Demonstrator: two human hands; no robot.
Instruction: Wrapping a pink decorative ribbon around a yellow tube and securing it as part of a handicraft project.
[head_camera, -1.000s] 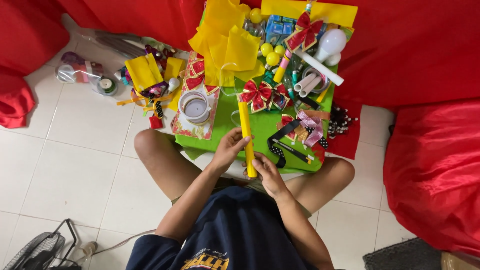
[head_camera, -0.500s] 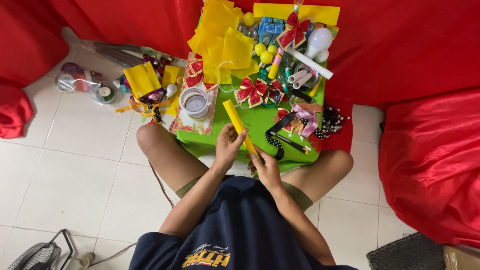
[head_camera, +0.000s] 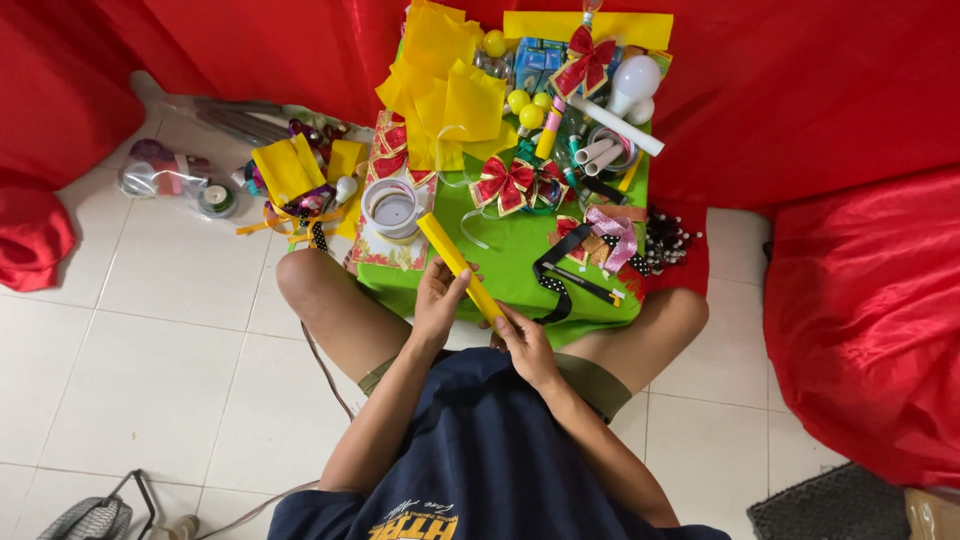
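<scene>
1. I'm holding a long, narrow yellow paper roll (head_camera: 458, 265) in both hands. It is bright yellow, straight and stick-like, and it slants from upper left down to lower right, over the near edge of the green table (head_camera: 520, 270) between my knees.
2. My left hand (head_camera: 440, 298) is closed around the middle of the roll, fingers curled over it from the left, thumb side up.
3. My right hand (head_camera: 525, 340) grips the roll's lower end, fingers wrapped about it, close to my shorts. Both forearms angle in from my body, and the two hands sit just beside each other.
4. Just past the roll's upper tip stands a white tape spool (head_camera: 392, 210), a round open ring; I cannot tell what is inside it.
5. Further out on the table lie a red and gold bow (head_camera: 503, 183), a black dotted ribbon (head_camera: 553, 272) and a pink ribbon (head_camera: 612, 228).
6. Toward the far edge are a heap of yellow paper sheets (head_camera: 450, 95), small yellow balls (head_camera: 530, 112), white tubes (head_camera: 600, 152) and a white bulb (head_camera: 636, 80).
7. On the floor tiles to my left sits a folded yellow paper piece (head_camera: 287, 168) among small clutter.
8. Red cloth (head_camera: 860, 300) surrounds the table.
</scene>
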